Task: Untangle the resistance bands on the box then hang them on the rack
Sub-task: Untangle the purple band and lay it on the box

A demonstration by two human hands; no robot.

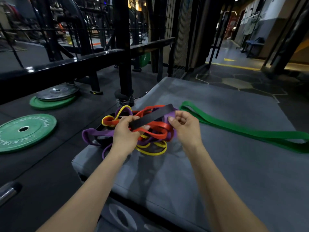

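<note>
Grey padded box in the foreground, with a tangle of red, purple, yellow and black bands heaped at its left edge, toward the far-left corner. Part of the purple band spilling over that left edge. Black band lifted out of the heap as a taut strip, slanting up from left to right between both hands. Left hand pinching the lower end of the black band, thumb on top and fingers curled beneath, along with a red loop caught at the fingertips. Right hand with fingers curled, thumb and forefinger closed on the purple band just below the upper end of the black strip; whether it also touches the black band cannot be told. Yellow band poking out at the near side of the heap and again at its far-left side. Green band lying flat and apart from the tangle, stretched from the middle of the box toward its right edge. On the floor left of the box, green plate lying flat, with a grey plate stacked on a second green one beyond it. Black rack standing just past the far-left corner of the box.
</note>
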